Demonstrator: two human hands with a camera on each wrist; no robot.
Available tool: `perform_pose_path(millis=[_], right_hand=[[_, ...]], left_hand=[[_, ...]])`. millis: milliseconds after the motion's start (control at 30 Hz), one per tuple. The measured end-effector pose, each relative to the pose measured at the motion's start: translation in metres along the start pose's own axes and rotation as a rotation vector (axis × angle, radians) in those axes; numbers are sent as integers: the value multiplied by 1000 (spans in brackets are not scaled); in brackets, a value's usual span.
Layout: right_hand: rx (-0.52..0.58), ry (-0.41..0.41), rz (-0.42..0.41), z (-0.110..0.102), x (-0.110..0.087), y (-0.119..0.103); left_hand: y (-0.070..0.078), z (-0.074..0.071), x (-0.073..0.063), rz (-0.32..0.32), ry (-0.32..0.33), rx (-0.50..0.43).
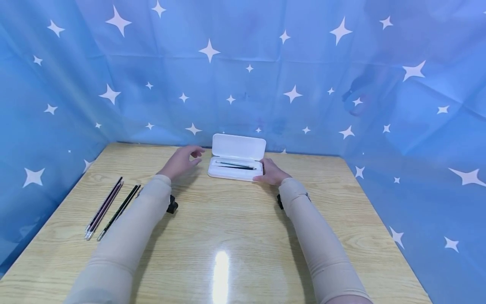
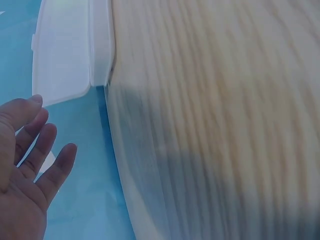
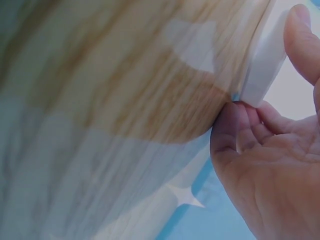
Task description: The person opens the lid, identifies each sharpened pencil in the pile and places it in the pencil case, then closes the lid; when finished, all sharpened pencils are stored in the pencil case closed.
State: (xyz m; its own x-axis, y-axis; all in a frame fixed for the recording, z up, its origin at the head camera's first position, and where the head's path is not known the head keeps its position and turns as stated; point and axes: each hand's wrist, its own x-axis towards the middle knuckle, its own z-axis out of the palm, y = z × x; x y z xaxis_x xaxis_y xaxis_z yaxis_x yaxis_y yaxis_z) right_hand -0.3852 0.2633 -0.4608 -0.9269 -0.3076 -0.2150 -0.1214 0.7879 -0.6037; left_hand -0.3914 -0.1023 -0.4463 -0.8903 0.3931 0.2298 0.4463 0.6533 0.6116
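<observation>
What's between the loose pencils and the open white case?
Head view: the left hand and sleeved forearm, over wooden tabletop, come between the loose pencils and the case.

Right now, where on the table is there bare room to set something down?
The widest free patch of table lies between the two sleeves, in front of the white case; another runs from the right sleeve to the right edge. It is crowded beside the left sleeve, where pencils lie, and around the case, between left hand and right hand.

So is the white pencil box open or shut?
The white box is open: its lid stands up at the back, and pencils show inside.
</observation>
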Motion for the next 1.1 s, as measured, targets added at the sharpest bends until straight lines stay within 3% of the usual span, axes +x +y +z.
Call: perform_pose_path(millis=[267,500,900,1100], right_hand=[[-13,-4,-1,0,-2,0],[-12,-12,29,0,0,1],[-15,-16,13,0,-2,0],[-13,-8,21,0,-1,0]], left_hand=[[-11,-12,-16,21,4,11],[-18,-24,-27,-11,-3,18],[-25,-42,-48,-64,-11,15],[-34,-50,-58,-64,3,39]])
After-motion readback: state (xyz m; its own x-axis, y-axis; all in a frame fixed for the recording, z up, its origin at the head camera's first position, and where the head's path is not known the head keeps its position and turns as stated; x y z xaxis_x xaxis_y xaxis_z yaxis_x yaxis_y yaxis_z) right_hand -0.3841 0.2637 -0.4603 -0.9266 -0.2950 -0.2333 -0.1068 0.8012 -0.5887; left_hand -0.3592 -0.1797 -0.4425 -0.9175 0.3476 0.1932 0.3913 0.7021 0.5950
